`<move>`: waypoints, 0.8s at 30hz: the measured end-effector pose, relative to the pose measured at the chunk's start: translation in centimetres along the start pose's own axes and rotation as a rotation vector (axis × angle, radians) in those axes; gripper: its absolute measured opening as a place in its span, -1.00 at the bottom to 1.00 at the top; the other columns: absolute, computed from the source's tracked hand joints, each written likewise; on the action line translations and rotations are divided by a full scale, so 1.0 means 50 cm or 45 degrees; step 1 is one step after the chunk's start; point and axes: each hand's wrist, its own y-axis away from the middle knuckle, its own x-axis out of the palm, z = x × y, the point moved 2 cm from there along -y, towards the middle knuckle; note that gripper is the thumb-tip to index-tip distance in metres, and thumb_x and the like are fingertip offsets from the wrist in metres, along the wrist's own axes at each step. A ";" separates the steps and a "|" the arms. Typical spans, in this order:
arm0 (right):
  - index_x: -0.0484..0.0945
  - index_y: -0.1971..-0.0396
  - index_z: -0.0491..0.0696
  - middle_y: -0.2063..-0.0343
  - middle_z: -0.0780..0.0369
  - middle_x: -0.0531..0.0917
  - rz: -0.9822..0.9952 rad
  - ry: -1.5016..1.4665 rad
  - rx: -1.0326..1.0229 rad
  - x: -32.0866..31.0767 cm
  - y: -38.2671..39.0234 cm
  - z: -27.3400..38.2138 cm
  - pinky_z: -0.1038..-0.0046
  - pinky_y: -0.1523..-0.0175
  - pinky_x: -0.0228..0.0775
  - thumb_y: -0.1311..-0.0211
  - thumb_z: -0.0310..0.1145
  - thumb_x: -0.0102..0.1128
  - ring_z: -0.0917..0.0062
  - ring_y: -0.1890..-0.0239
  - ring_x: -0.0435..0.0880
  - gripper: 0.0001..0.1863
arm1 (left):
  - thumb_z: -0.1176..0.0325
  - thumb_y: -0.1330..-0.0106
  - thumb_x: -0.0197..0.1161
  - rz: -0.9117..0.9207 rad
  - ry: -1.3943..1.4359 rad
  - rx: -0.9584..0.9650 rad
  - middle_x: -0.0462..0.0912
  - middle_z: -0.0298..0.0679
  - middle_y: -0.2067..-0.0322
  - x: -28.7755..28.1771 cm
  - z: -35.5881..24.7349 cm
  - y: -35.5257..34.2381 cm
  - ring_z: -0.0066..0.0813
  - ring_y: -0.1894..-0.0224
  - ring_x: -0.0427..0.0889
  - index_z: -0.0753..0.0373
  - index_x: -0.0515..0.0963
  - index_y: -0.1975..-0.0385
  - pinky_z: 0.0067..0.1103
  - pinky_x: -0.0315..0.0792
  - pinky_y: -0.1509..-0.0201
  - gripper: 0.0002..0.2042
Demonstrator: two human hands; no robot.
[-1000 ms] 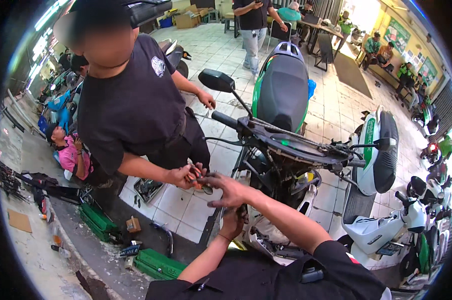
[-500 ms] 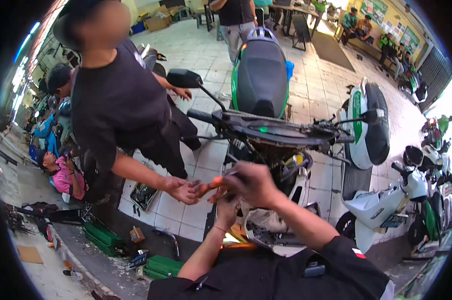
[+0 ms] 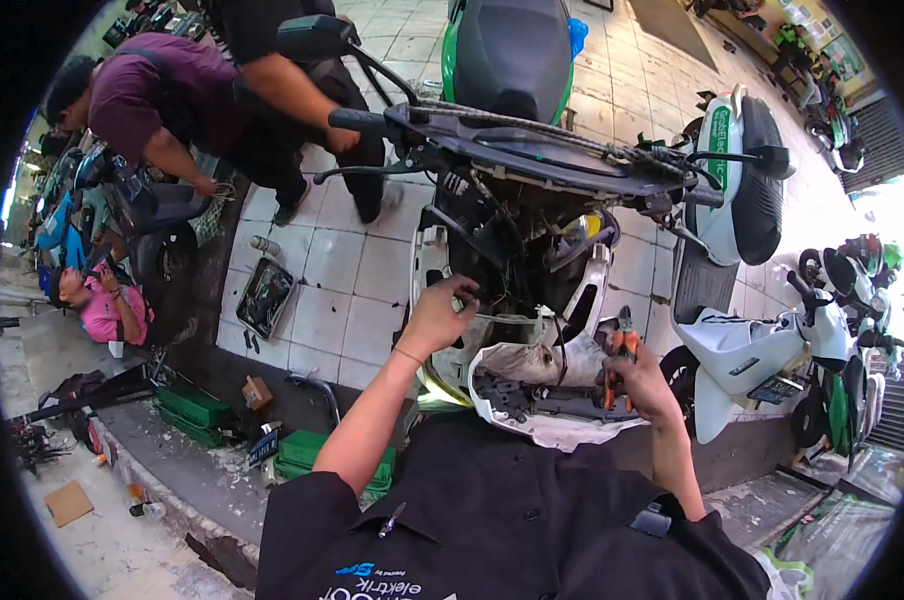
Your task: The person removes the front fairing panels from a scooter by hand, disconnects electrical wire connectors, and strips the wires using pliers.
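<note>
In my right hand (image 3: 644,382) are orange-and-black handled pliers (image 3: 627,342); orange grip parts show above and below the fingers, and I cannot tell whether it is one tool or two. My left hand (image 3: 438,318) is at the left side of the scooter's opened front, its fingers curled; whatever they hold is hidden. Between the hands lies the stripped scooter body (image 3: 487,385), with a pale cloth-like bundle (image 3: 532,364) and loose wires in it. Beyond, the bare handlebar (image 3: 532,160) spans the front, with a black mirror (image 3: 312,38) at its left.
At the left, a person in black has a hand (image 3: 344,130) by the left grip; another in purple (image 3: 172,100) bends over. A parts tray (image 3: 266,298) lies on the tiles. Green toolboxes (image 3: 194,412) stand lower left. White scooters (image 3: 762,360) are parked right; a black seat (image 3: 512,60) is ahead.
My hands, earlier together beside another person's outstretched hand, have moved apart. The right has carried the orange-handled pliers rightward. That person's hand has withdrawn, and the view has tilted down.
</note>
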 end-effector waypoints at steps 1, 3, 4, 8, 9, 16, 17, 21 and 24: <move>0.47 -0.06 -0.10 0.38 0.26 0.59 -0.110 0.238 -0.075 -0.009 0.004 -0.022 0.39 0.27 0.54 -0.31 -0.40 0.22 0.54 0.39 0.63 -0.66 | 0.30 -0.29 0.39 0.029 -0.100 0.075 0.78 -0.09 0.19 0.007 -0.006 -0.006 -0.14 0.13 0.72 0.22 0.65 0.02 -0.34 0.58 0.00 -0.71; 0.44 -0.18 -0.18 0.31 0.28 0.62 -0.114 0.386 0.120 -0.023 0.008 -0.054 0.45 0.18 0.49 -0.21 -0.46 0.26 0.57 0.34 0.59 -0.49 | 0.25 -0.26 0.35 0.121 -0.211 0.021 0.76 -0.03 0.13 0.030 -0.012 -0.011 0.07 -0.05 0.66 0.19 0.65 -0.01 -0.20 0.52 -0.19 -0.66; 0.44 -0.20 -0.21 0.28 0.21 0.65 -0.099 0.384 0.063 -0.022 0.008 -0.057 0.41 0.09 0.49 -0.19 -0.44 0.26 0.48 0.26 0.62 -0.46 | 0.24 -0.24 0.36 0.096 -0.273 0.063 0.76 -0.03 0.13 0.042 -0.017 -0.011 0.06 -0.06 0.66 0.19 0.65 -0.01 -0.20 0.52 -0.19 -0.64; 0.47 -0.08 -0.24 0.28 0.13 0.69 -0.180 0.334 0.048 -0.009 0.007 -0.030 0.40 0.06 0.49 -0.24 -0.39 0.24 0.44 0.22 0.67 -0.57 | 0.22 -0.16 0.40 0.143 -0.417 -0.020 0.78 -0.03 0.18 0.071 -0.012 -0.013 0.04 0.02 0.72 0.19 0.66 -0.03 -0.20 0.59 -0.11 -0.58; 0.48 0.01 -0.22 0.32 0.19 0.66 -0.241 0.240 -0.002 0.002 0.005 -0.021 0.46 0.14 0.47 -0.26 -0.39 0.25 0.51 0.29 0.64 -0.65 | 0.23 -0.16 0.41 0.179 -0.346 -0.030 0.79 -0.02 0.20 0.070 -0.007 -0.015 0.04 0.06 0.73 0.20 0.67 -0.02 -0.21 0.61 -0.07 -0.59; 0.56 0.11 -0.18 0.43 0.28 0.65 -0.064 -0.064 0.039 0.034 -0.045 -0.011 0.49 0.26 0.46 -0.40 -0.31 0.18 0.61 0.42 0.61 -0.76 | 0.28 -0.23 0.40 0.083 -0.033 -0.023 0.80 -0.02 0.29 0.042 0.024 -0.030 -0.02 0.21 0.79 0.26 0.71 0.09 -0.30 0.64 0.11 -0.71; 0.57 0.14 -0.17 0.43 0.30 0.62 -0.039 -0.044 0.035 0.035 -0.051 -0.013 0.50 0.25 0.46 -0.42 -0.31 0.17 0.62 0.42 0.59 -0.79 | 0.27 -0.31 0.37 -0.011 -0.076 0.019 0.78 0.00 0.38 0.039 0.025 -0.029 -0.06 0.27 0.80 0.30 0.71 0.09 -0.30 0.63 0.15 -0.72; 0.58 0.18 -0.16 0.41 0.31 0.61 0.019 -0.022 0.043 0.044 -0.058 -0.014 0.50 0.21 0.49 -0.45 -0.32 0.17 0.60 0.38 0.64 -0.80 | 0.25 -0.41 0.27 -0.201 -0.022 -0.096 0.75 0.05 0.44 0.030 0.047 -0.022 -0.08 0.36 0.79 0.38 0.70 0.12 -0.29 0.60 0.21 -0.71; 0.59 0.15 -0.18 0.40 0.30 0.62 0.042 -0.109 0.086 0.059 -0.057 -0.010 0.49 0.17 0.50 -0.45 -0.33 0.18 0.59 0.32 0.68 -0.80 | 0.23 -0.42 0.25 -0.241 0.053 -0.195 0.75 0.06 0.44 0.050 0.059 -0.002 -0.06 0.37 0.78 0.39 0.71 0.15 -0.30 0.59 0.22 -0.70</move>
